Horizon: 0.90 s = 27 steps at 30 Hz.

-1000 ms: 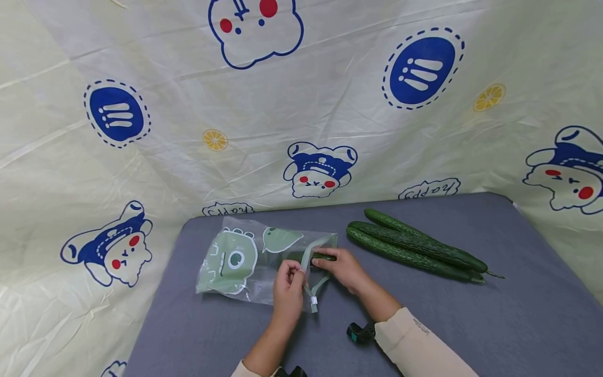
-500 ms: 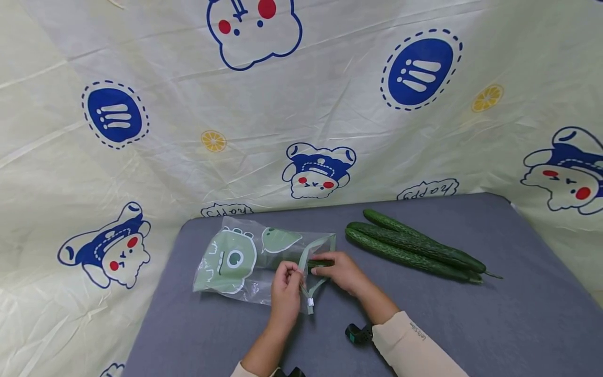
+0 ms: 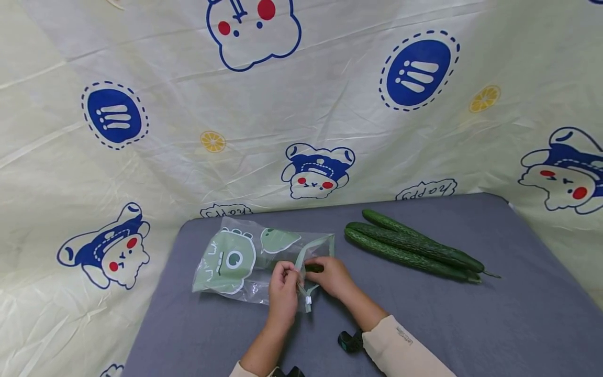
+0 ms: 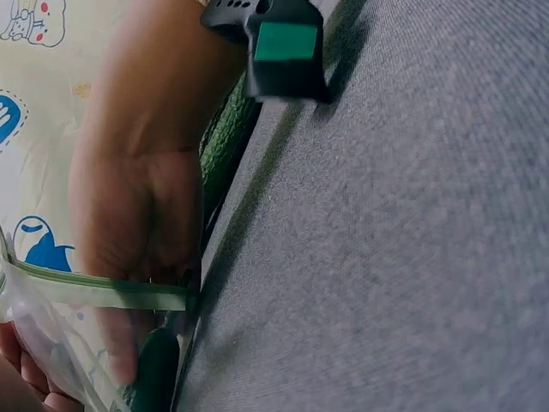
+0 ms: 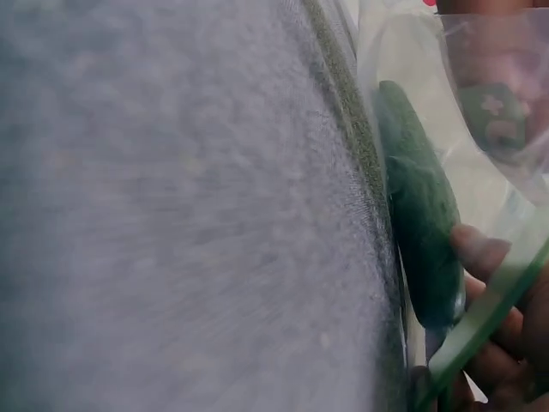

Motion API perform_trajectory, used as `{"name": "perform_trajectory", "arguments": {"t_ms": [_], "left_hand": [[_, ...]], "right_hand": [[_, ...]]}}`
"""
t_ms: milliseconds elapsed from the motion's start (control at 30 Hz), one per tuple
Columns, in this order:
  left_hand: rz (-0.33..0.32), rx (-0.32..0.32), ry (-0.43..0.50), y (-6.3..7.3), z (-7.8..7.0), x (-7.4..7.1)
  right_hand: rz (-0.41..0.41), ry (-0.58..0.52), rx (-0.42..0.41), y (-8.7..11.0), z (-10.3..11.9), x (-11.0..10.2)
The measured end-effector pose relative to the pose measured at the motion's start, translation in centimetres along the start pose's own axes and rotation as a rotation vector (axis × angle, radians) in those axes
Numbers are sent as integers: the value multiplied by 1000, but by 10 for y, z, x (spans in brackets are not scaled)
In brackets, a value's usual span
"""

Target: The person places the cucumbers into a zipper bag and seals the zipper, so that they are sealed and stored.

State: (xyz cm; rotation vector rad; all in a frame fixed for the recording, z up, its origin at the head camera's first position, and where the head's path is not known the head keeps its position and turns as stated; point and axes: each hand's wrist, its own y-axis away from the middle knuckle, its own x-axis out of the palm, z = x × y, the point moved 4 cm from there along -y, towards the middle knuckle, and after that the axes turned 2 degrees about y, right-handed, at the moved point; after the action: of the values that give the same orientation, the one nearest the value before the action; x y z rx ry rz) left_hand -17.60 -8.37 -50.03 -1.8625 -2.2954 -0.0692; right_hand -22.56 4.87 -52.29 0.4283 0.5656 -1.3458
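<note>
A clear zip bag [image 3: 258, 287] with a green cartoon print lies flat on the table, its mouth facing right. My left hand [image 3: 283, 294] pinches the bag's rim near the opening. At the mouth, my right hand [image 3: 335, 278] holds the end of a cucumber [image 3: 314, 267], its fingers partly inside the bag. Most of that cucumber [image 5: 420, 206] shows through the plastic in the right wrist view. A green zip strip [image 4: 111, 292] crosses over the right hand's fingers in the left wrist view. The white slider [image 3: 308, 300] sits at the strip's near end.
Several long cucumbers [image 3: 410, 243] lie together to the right of the bag, beyond the right hand. A grey cloth covers the table [image 3: 424, 324]. Behind it hangs a pale printed curtain [image 3: 254, 104]. A black wrist device [image 3: 350, 341] is by the right sleeve.
My right hand has pushed leftward into the bag's mouth, taking the cucumber deeper inside. Less of its end shows outside now. My left hand keeps its pinch on the rim, shifting slightly left.
</note>
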Motion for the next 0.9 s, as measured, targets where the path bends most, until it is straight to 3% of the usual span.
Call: {"name": "perform_trajectory", "arguments": {"t_ms": [300,567,900], "left_hand": [[-25,-7,-32,-1,0,-3],[-15,-28,-47,0,2,-1],[-14,2,-42,0,1,-3]], "right_hand": [[73,-289,-16,11,-14,-5],[44,-450,34,17,-23,-21],[-14,-420,47,27,-26,-59]]}}
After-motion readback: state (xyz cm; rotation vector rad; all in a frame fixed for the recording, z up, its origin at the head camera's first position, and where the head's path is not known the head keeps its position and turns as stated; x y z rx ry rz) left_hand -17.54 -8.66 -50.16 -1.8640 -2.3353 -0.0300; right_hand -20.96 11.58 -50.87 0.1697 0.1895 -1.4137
